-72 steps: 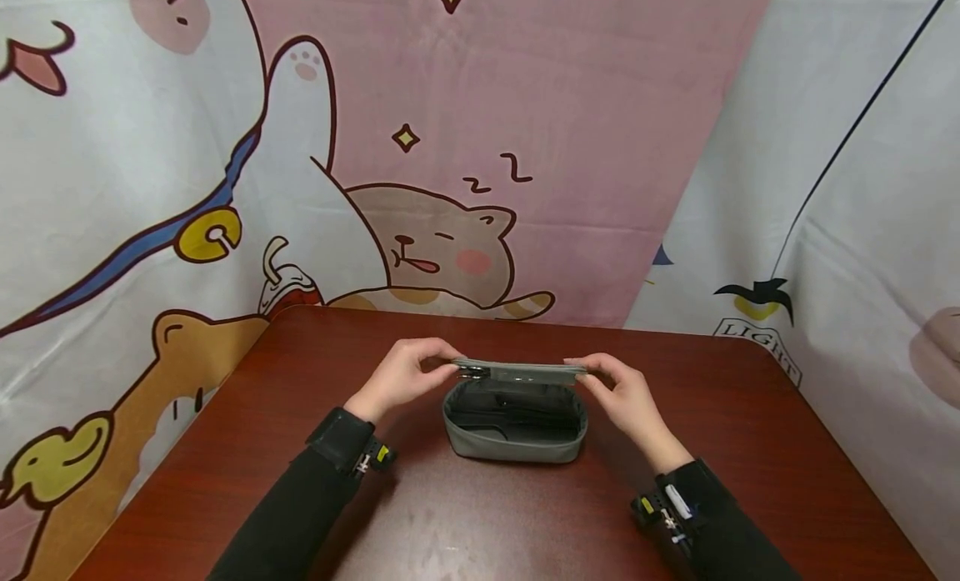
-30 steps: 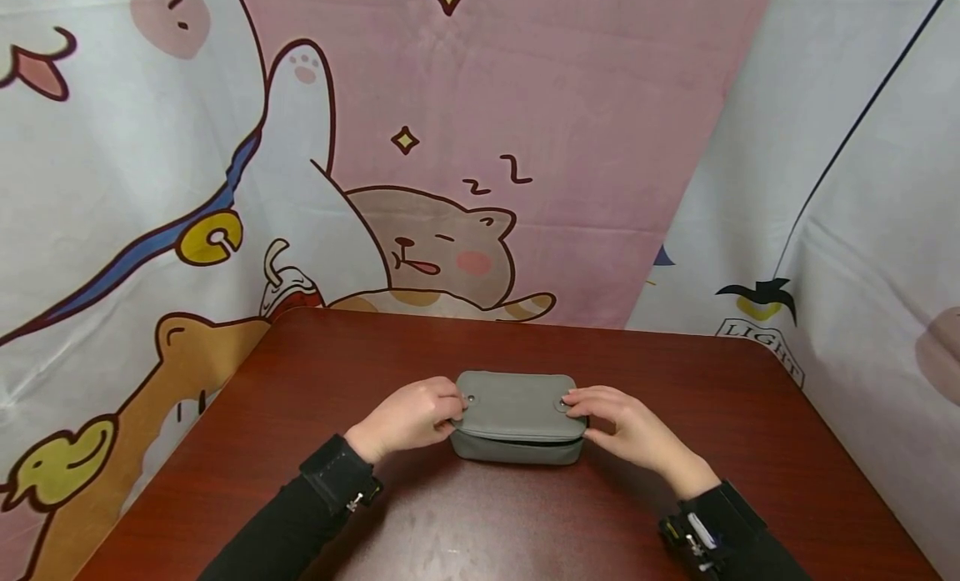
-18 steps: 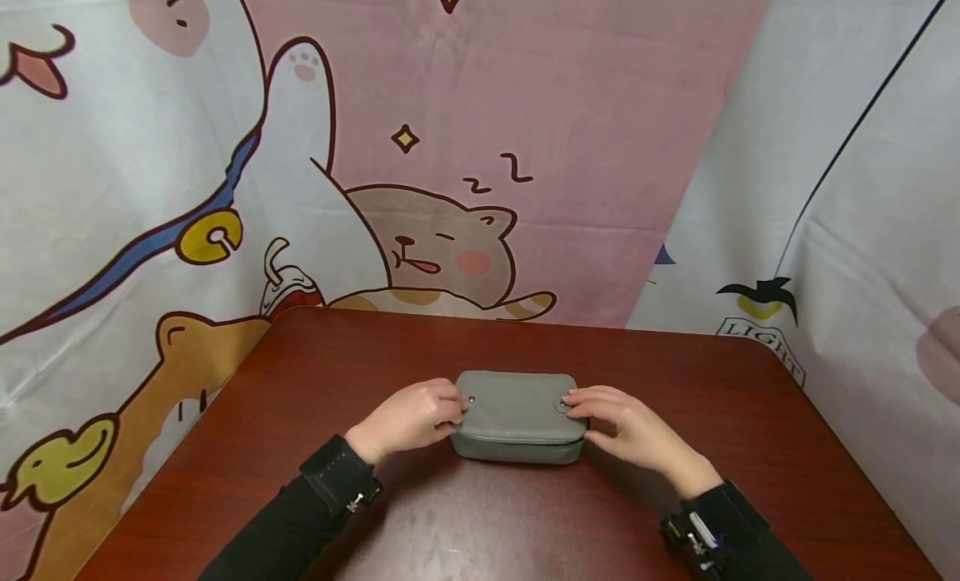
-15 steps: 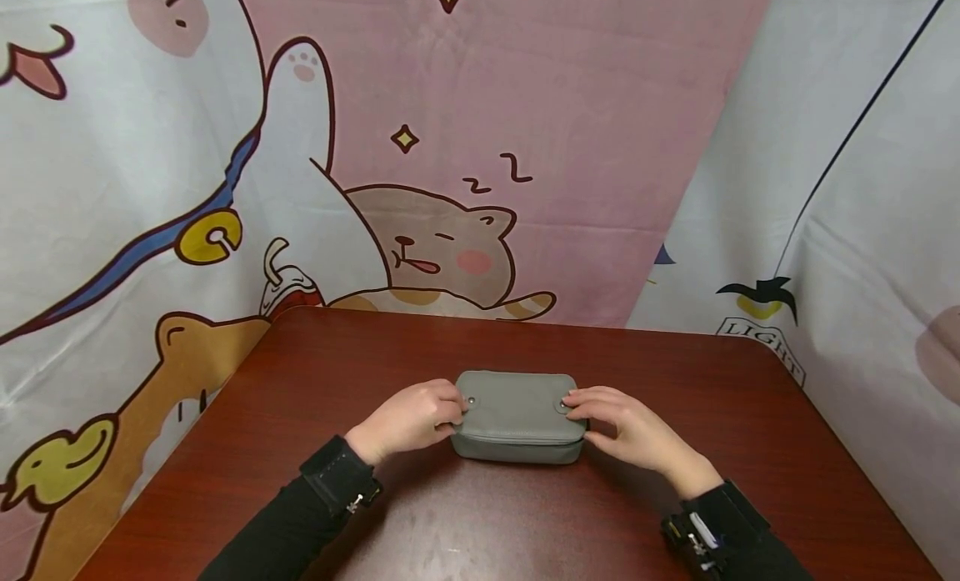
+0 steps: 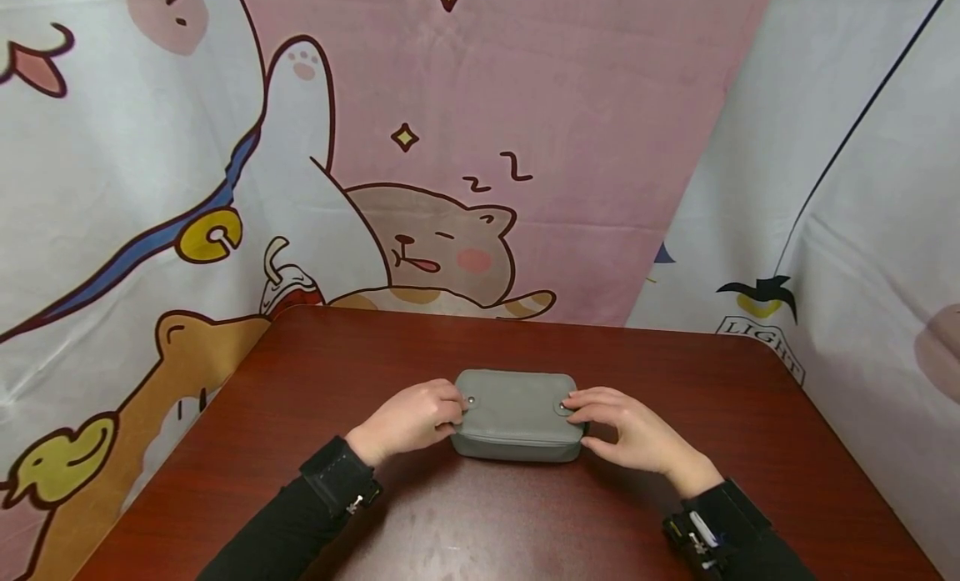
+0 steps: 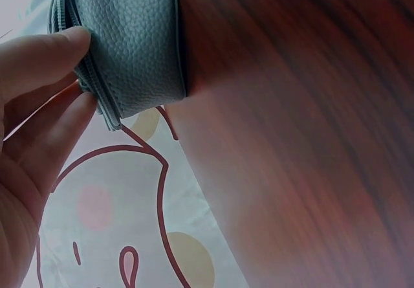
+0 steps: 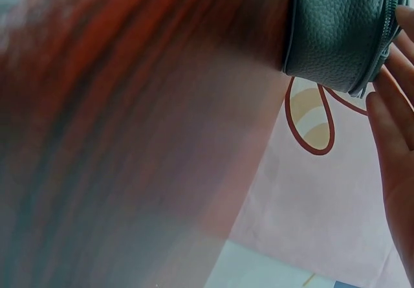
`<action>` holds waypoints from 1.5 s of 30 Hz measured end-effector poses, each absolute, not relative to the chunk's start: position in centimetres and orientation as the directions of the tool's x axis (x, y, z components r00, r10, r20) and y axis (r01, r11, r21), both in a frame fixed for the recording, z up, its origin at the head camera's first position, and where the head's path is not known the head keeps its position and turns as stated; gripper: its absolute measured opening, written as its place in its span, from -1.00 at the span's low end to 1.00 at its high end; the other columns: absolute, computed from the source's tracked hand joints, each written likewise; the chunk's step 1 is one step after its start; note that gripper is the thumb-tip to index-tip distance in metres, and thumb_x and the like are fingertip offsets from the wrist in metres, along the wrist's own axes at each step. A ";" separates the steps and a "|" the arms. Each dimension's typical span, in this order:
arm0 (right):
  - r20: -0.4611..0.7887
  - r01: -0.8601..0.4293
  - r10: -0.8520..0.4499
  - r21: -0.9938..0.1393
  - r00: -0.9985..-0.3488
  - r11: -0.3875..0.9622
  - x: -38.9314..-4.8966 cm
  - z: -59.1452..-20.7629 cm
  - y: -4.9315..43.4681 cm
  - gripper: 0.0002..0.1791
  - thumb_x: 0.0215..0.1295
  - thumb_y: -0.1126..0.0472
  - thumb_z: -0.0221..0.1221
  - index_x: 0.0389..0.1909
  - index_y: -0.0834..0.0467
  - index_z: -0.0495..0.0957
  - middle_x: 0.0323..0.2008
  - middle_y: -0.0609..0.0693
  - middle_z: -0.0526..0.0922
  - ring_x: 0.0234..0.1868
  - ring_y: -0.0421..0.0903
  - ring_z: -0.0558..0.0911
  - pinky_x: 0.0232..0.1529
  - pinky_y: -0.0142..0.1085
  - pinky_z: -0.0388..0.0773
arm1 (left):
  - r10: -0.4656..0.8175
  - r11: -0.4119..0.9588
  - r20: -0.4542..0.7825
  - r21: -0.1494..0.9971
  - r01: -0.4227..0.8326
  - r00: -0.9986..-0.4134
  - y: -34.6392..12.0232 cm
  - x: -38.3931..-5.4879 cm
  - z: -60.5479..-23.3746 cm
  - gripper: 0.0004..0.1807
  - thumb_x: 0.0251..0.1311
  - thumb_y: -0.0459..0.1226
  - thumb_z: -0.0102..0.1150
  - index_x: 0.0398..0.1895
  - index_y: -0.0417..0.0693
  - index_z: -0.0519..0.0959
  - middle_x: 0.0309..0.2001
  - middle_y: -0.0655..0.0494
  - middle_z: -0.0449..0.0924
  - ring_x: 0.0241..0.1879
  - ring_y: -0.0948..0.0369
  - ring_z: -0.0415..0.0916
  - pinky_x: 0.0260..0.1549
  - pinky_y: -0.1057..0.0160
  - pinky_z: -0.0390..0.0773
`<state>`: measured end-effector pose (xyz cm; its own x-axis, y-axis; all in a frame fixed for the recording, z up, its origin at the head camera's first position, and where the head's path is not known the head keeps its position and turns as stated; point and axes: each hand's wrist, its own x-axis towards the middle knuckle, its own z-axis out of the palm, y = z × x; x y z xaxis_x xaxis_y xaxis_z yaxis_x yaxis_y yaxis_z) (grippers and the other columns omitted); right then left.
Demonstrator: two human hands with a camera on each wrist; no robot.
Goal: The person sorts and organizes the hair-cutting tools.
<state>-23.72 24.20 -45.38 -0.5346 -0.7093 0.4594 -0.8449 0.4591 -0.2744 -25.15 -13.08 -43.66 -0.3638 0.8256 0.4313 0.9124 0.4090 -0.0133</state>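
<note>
A grey pebbled zippered case (image 5: 517, 408) lies flat on the table, its lid down over the body. Two round metal studs show on the lid near its ends. My left hand (image 5: 412, 416) holds the case's left end. In the left wrist view its thumb (image 6: 72, 40) and fingertips pinch the zipper edge. On the right end, my right hand (image 5: 633, 427) has its fingers over the lid by the stud and its thumb low at the corner. The right wrist view shows that thumb and fingers around the zipper edge (image 7: 388, 26). The case's inside is hidden.
The case rests on a reddish-brown wooden table (image 5: 360, 348). Behind and beside it hangs a cartoon-printed cloth (image 5: 570, 147). Each wrist, over a dark sleeve, carries a strapped camera, such as the right wrist camera (image 5: 693, 539).
About two seconds ago both hands held the lid raised above the case. It has come down onto the body, and the front gap has narrowed. Lately the right thumb has shifted slightly downward.
</note>
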 end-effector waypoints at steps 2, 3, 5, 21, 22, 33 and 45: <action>0.461 -0.845 -0.708 -0.272 -0.535 0.461 -23.7 -45.4 24.2 -0.55 -0.02 0.32 0.49 -0.04 0.06 0.68 0.14 0.01 0.60 0.18 -0.02 0.52 0.24 -0.44 0.32 | 0.824 0.409 0.438 -0.020 0.912 -0.360 -13.0 -25.1 -43.7 -0.80 -0.10 -0.45 0.53 -0.43 -0.01 0.73 -0.23 0.15 0.65 -0.17 0.25 0.55 -0.16 0.42 0.56; 0.465 -0.847 -0.709 -0.267 -0.531 0.460 -23.7 -45.4 24.1 -0.56 -0.02 0.32 0.49 -0.04 0.06 0.68 0.14 0.02 0.61 0.18 -0.02 0.53 0.23 -0.43 0.34 | 0.823 0.409 0.442 -0.023 0.912 -0.358 -13.0 -25.1 -43.7 -0.80 -0.10 -0.46 0.53 -0.44 -0.01 0.72 -0.24 0.15 0.65 -0.17 0.25 0.55 -0.17 0.42 0.56; 0.472 -0.851 -0.708 -0.261 -0.525 0.457 -23.6 -45.4 24.1 -0.56 -0.02 0.31 0.50 -0.05 0.06 0.68 0.13 0.02 0.61 0.17 -0.01 0.53 0.21 -0.41 0.36 | 0.820 0.415 0.442 -0.025 0.909 -0.362 -12.9 -25.0 -43.7 -0.79 -0.11 -0.46 0.53 -0.44 -0.02 0.72 -0.25 0.16 0.64 -0.18 0.25 0.55 -0.18 0.42 0.56; 0.545 -0.823 -0.622 -0.297 -0.563 0.485 -24.4 -44.6 23.2 -0.70 0.15 0.29 0.40 -0.07 0.12 0.68 -0.01 -0.03 0.66 0.05 -0.06 0.58 0.05 -0.14 0.49 | 0.664 0.688 0.390 0.014 0.726 -0.637 -10.6 -22.2 -43.4 -0.43 -0.18 -0.02 0.62 -0.11 -0.05 0.61 -0.17 0.11 0.54 -0.16 0.16 0.51 -0.17 0.18 0.55; 0.546 -0.810 -0.605 -0.309 -0.580 0.499 -24.6 -44.4 23.0 -0.68 0.15 0.29 0.40 -0.04 0.14 0.67 -0.01 -0.03 0.66 0.06 -0.05 0.57 0.06 -0.12 0.48 | 0.644 0.705 0.393 0.029 0.708 -0.657 -10.4 -22.0 -43.4 -0.36 -0.20 0.01 0.62 -0.06 -0.09 0.59 -0.14 0.08 0.54 -0.13 0.13 0.51 -0.13 0.14 0.55; 0.353 -0.616 -0.505 -0.454 -0.788 0.644 -26.5 -44.0 20.7 -0.46 0.32 0.06 0.30 0.23 0.25 0.50 0.21 0.16 0.53 0.24 0.15 0.47 0.19 0.12 0.40 | 0.509 0.819 0.361 0.075 0.568 -0.782 -7.6 -20.4 -44.5 0.00 -0.27 0.14 0.62 0.25 -0.18 0.46 0.15 -0.18 0.43 0.18 -0.10 0.39 0.16 -0.13 0.38; 0.282 -0.605 -0.538 -0.455 -0.794 0.653 -27.8 -44.6 19.3 -0.56 0.38 0.12 0.24 0.16 0.29 0.55 0.09 0.15 0.59 0.15 0.12 0.54 0.15 0.06 0.44 | 0.520 0.836 0.431 -0.079 0.543 -0.738 -6.9 -20.5 -45.4 -0.26 -0.34 -0.07 0.71 -0.05 -0.11 0.54 0.00 -0.13 0.47 0.04 -0.04 0.44 -0.07 0.05 0.53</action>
